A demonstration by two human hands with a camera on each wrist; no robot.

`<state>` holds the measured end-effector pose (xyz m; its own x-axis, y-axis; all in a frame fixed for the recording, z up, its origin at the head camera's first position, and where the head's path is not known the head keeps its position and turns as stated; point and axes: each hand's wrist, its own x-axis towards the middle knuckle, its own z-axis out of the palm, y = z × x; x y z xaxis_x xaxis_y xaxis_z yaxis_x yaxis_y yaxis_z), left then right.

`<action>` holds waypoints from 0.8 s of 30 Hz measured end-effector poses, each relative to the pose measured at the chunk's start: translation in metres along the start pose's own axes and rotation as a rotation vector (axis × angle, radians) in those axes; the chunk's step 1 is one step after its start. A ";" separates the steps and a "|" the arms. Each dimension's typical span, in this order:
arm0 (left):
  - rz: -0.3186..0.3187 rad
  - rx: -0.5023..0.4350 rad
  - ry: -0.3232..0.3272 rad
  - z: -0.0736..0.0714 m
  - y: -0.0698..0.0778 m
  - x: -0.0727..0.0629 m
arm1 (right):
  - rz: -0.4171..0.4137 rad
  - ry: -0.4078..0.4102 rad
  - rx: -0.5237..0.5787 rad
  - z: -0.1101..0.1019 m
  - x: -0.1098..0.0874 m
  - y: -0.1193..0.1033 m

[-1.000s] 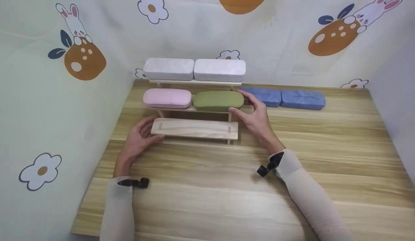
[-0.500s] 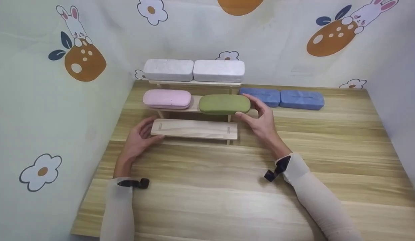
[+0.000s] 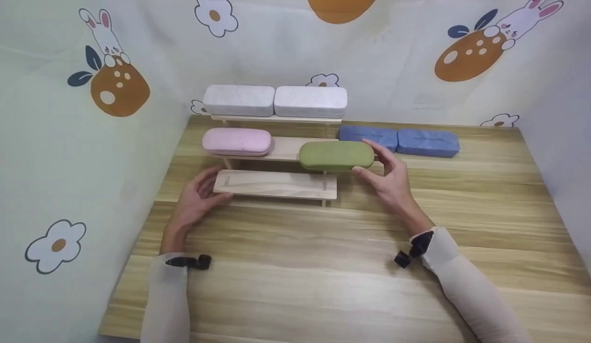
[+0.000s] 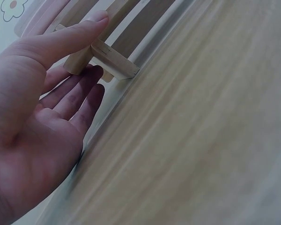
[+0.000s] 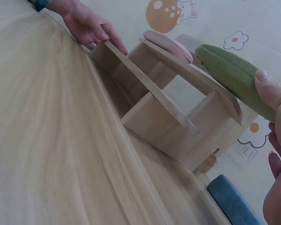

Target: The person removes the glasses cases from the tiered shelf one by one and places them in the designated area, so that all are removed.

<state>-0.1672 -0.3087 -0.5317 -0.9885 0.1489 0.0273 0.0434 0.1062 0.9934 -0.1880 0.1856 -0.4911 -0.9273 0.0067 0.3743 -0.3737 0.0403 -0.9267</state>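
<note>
My right hand grips the right end of a green glasses case, thumb in front and fingers behind. In the head view the case overlaps the right part of the middle tier of a three-tier wooden rack. The right wrist view has the green case tilted close above that tier's right end. At the lowest tier's left end, my left hand holds the board, thumb along its front edge and fingers behind and under it. A pink glasses case lies on the middle tier's left half.
Two white glasses cases sit side by side on the top tier. Right of the rack, two blue cases lie end to end on the wooden table. A patterned cloth wall stands behind and at both sides.
My right hand has drawn the green case rightward and toward me, away from the pink one, baring more of the middle tier. My left hand stays at the lowest tier.
</note>
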 end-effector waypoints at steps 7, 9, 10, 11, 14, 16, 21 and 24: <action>0.010 0.013 0.001 0.000 0.002 0.001 | -0.013 0.003 -0.003 -0.016 -0.008 0.002; 0.006 0.012 -0.001 0.000 0.002 0.001 | -0.011 0.008 0.009 -0.022 -0.010 0.003; 0.004 0.010 -0.001 0.000 0.002 0.001 | -0.007 0.011 0.019 -0.025 -0.011 0.003; 0.002 0.008 0.000 0.000 0.002 0.001 | -0.001 0.015 0.031 -0.028 -0.012 0.004; 0.002 0.004 0.001 0.000 0.002 0.001 | 0.019 0.028 0.065 -0.037 -0.013 0.005; 0.004 0.002 0.000 0.000 0.002 0.001 | 0.035 0.034 0.083 -0.043 -0.014 0.006; -0.003 -0.004 0.002 0.000 0.001 0.000 | 0.069 0.057 0.116 -0.056 -0.015 0.008; -0.005 0.001 0.003 0.000 0.001 0.000 | 0.078 0.075 0.133 -0.063 -0.014 0.011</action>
<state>-0.1674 -0.3084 -0.5312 -0.9892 0.1451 0.0223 0.0382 0.1079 0.9934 -0.1778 0.2484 -0.5039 -0.9512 0.0790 0.2982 -0.3050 -0.0955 -0.9476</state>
